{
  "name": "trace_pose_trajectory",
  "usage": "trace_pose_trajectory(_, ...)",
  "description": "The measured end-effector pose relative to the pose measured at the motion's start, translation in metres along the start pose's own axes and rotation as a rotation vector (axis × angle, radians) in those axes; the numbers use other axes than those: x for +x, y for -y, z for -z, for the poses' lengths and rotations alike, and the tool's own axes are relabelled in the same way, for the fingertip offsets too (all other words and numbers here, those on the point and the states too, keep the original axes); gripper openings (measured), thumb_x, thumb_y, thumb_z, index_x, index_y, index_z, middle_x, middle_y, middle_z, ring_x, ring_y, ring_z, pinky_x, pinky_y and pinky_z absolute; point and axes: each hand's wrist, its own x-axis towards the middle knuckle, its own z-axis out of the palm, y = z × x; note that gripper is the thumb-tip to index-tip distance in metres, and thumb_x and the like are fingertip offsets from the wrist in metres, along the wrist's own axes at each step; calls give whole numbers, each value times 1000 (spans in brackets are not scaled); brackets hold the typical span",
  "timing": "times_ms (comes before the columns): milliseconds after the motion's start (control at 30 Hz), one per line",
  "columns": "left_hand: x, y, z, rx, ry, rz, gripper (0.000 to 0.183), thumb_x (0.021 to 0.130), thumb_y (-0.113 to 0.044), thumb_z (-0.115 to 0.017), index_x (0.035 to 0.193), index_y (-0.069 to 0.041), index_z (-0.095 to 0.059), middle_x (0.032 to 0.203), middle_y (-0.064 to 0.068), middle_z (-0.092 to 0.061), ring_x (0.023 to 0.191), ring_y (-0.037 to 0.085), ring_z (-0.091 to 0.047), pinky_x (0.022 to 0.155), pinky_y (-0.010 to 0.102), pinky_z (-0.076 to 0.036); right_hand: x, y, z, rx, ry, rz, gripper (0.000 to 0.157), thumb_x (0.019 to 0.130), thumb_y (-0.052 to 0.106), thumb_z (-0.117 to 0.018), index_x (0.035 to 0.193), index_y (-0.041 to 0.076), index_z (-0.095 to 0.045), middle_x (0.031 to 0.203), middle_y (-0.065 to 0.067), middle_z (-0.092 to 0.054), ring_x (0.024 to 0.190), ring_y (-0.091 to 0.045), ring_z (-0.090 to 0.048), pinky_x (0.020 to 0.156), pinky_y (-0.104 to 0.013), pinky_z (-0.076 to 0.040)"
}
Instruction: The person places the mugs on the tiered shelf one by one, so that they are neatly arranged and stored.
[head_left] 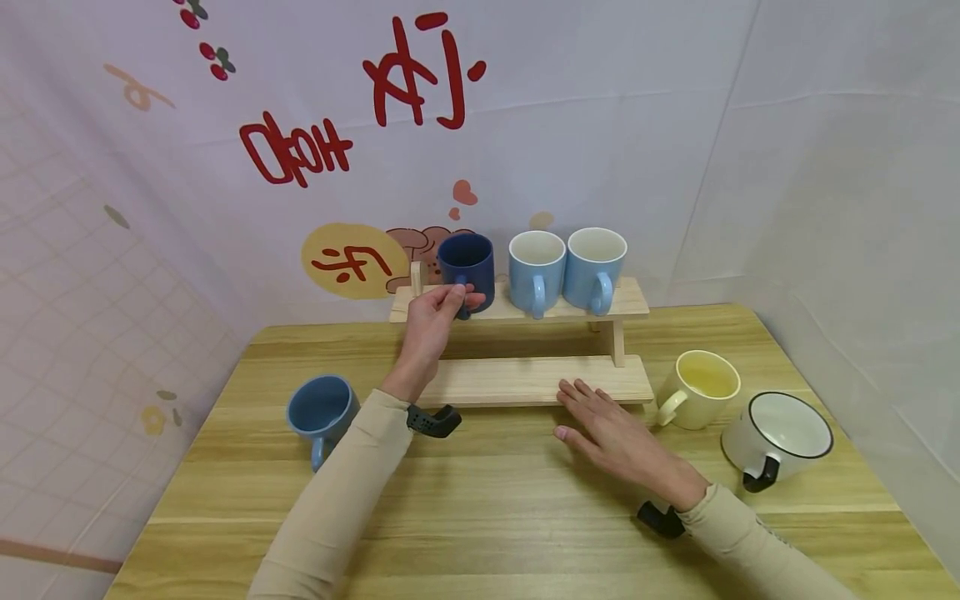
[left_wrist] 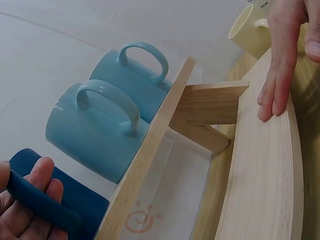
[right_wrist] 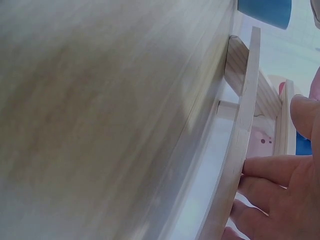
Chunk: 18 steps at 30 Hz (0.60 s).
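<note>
Your right hand (head_left: 626,446) holds nothing, fingers stretched out and their tips on the front of the lower shelf (head_left: 510,382), while a blue mug (head_left: 326,412) to the left and a pale yellow mug (head_left: 697,392) and white mug (head_left: 780,442) to the right remain on the table (head_left: 495,517). Farther off, your left hand (head_left: 430,333) pinches the handle of the dark blue mug (head_left: 482,271), which seems to rest on the upper shelf (head_left: 634,302), though your fingers partly hide its base. Beside it, two light blue mugs (head_left: 534,277) look already settled, handles outward.

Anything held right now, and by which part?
Dark blue mug, by its handle, in the fingers of the left hand; the right hand holds nothing.
</note>
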Motion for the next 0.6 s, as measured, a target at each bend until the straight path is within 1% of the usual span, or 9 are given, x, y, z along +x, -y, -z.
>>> trace_pose_trajectory(100, -1, 0, 0, 5, 15, 12, 36, 109, -33, -54, 120, -4, -73, 121, 10, -75, 125, 19, -59, 113, 45, -40, 0, 0, 0, -3, -4, 3, 63, 107, 40, -57, 151, -4, -49, 162, -19, -39, 151, -39, -33, 122, -56, -26)
trace_pose_trajectory(200, -4, 3, 0, 15, 26, 25, 34, 108, -28, -59, 129, -4, -67, 128, 10, -71, 127, 22, -58, 114, 45, -41, 0, 0, -1, 0, -1, 2, 63, 107, 40, -58, 151, -4, -49, 162, -19, -39, 151, -39, -33, 122, -56, -26)
trace_pose_trajectory(267, -9, 5, -1, 28, 25, 22, 35, 106, -24, -63, 135, -4, -63, 132, 11, -68, 129, 23, -58, 114, 45, -42, 1, 0, -1, 0, 1, 2, 63, 107, 40, -58, 151, -4, -49, 162, -19, -39, 151, -39, -33, 122, -56, -26)
trace_pose_trajectory(367, -18, 9, -2, 71, 14, -21, 41, 104, -18, -65, 142, -4, -57, 139, 13, -62, 133, 26, -55, 114, 45, -43, 1, 0, -1, 4, 2, 2, 63, 106, 40, -58, 151, -4, -49, 162, -19, -39, 151, -38, -32, 122, -56, -26)
trace_pose_trajectory(467, -29, 13, 0, 130, 1, -73, 46, 103, -17, -65, 146, -4, -53, 145, 14, -57, 137, 28, -52, 114, 47, -42, 1, 0, -1, 9, 4, 2, 63, 106, 39, -59, 151, -4, -49, 162, -19, -39, 151, -39, -32, 122, -56, -26)
trace_pose_trajectory(600, -43, 23, 7, 211, -5, -96, 47, 104, -17, -63, 148, -4, -51, 148, 14, -55, 139, 29, -50, 115, 50, -40, 0, 0, 0, 12, 6, -3, 64, 106, 39, -59, 152, -4, -48, 162, -18, -38, 152, -38, -31, 122, -56, -25)
